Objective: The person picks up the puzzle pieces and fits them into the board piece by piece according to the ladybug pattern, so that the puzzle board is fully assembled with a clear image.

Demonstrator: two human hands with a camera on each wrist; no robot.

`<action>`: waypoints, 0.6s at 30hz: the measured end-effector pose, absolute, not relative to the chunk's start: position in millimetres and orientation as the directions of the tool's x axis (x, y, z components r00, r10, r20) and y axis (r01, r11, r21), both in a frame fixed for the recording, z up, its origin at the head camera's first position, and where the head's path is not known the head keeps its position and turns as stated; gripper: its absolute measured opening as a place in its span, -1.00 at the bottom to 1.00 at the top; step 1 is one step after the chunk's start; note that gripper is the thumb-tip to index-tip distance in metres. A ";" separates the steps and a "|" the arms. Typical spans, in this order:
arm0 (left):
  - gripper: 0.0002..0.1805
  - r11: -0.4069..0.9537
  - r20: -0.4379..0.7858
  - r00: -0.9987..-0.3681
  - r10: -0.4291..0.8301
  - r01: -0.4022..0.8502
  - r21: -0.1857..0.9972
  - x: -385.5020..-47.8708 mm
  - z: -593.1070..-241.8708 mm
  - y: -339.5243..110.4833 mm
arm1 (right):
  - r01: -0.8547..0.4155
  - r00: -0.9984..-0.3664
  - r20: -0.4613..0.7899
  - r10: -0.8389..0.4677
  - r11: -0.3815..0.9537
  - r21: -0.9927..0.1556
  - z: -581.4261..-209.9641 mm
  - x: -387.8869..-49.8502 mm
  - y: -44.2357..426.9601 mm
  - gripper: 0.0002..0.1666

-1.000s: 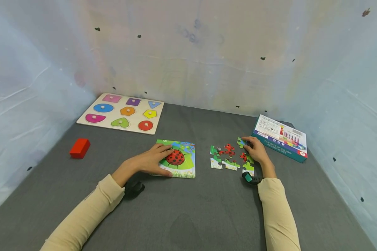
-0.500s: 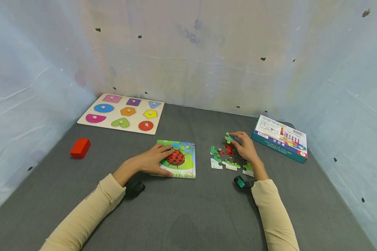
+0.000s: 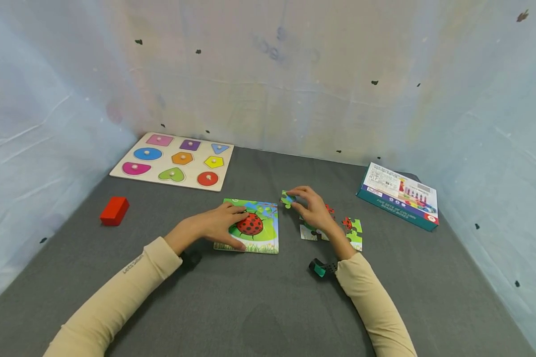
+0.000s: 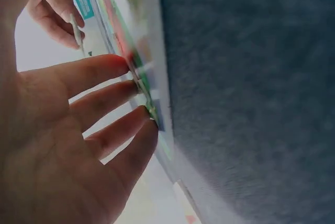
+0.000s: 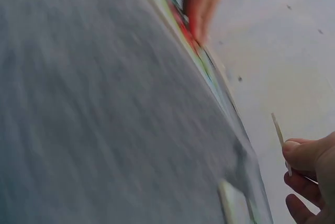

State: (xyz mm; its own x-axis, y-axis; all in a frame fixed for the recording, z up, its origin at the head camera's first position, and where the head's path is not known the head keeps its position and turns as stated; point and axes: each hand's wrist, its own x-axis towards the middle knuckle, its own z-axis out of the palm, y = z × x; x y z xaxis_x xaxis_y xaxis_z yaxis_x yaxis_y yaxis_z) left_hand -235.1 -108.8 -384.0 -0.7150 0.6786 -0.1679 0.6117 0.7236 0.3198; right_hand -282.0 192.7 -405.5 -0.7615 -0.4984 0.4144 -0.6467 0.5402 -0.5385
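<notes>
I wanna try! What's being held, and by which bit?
The right hand pinches a puzzle piece by one edge; the left hand rests on the ladybug picture.

puzzle pieces (image 3: 308, 233): partly behind right hand (image 3: 312, 208) | right-wrist view: left hand (image 5: 201, 4) blurred

A back wall (image 3: 312, 119) of pale, loose sheeting is rising at 12 o'clock, with bluish smudges (image 3: 273, 53) showing faintly on it. A left wall (image 3: 22, 163) is standing at 9 o'clock, wrinkling in diagonal folds, and a right wall (image 3: 496, 173) is slanting down at 3 o'clock. Small dark specks (image 3: 374, 83) are dotting the sheeting, and a brown mark (image 3: 522, 16) is sitting high at 2 o'clock. A dark grey, cloth-like surface (image 3: 232, 307) is spreading toward 6 o'clock, where a darker rounded patch (image 3: 262, 329) is showing. Soft light is falling, looking warmer at 12 o'clock and bluer at 9 and 3.
</notes>
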 end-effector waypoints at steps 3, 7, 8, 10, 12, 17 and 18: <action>-0.02 0.725 -0.174 -0.712 0.680 0.618 0.304 -236.4 -378.9 -106.6 | -0.676 -0.734 0.414 -0.538 0.527 -0.514 -407.3 -281.4 181.3 -0.64; -0.07 0.725 -0.161 -0.714 0.682 0.631 0.276 -237.3 -373.1 -102.6 | -0.696 -0.715 0.405 -0.570 0.524 -0.491 -410.1 -279.3 170.7 -0.64; -0.08 0.729 -0.161 -0.717 0.678 0.629 0.270 -237.5 -372.2 -101.4 | -0.697 -0.714 0.400 -0.575 0.524 -0.489 -410.6 -278.5 168.6 -0.65; -0.09 0.732 -0.155 -0.721 0.676 0.631 0.257 -238.4 -370.5 -98.5 | -0.689 -0.719 0.386 -0.578 0.523 -0.502 -411.2 -276.5 164.6 -0.65; -0.08 0.741 -0.157 -0.729 0.667 0.627 0.240 -239.3 -369.2 -95.6 | -0.684 -0.722 0.372 -0.583 0.525 -0.505 -412.2 -275.2 160.8 -0.65; -0.09 0.756 -0.170 -0.737 0.654 0.628 0.186 -243.0 -368.6 -88.1 | -0.697 -0.709 0.365 -0.604 0.522 -0.491 -416.1 -273.3 153.3 -0.66; -0.09 0.756 -0.170 -0.737 0.654 0.630 0.175 -243.6 -368.6 -86.7 | -0.700 -0.706 0.365 -0.607 0.519 -0.491 -417.0 -272.9 152.3 -0.66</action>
State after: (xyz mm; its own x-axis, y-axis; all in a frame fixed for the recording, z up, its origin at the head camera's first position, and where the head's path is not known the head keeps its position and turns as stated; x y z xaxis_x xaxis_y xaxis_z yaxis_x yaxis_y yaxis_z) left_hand -243.6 -86.7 -368.6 -0.7372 0.6539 -0.1701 0.6304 0.7563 0.1751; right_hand -272.9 152.3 -417.0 -0.7061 -0.6068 0.3648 -0.6997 0.5192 -0.4907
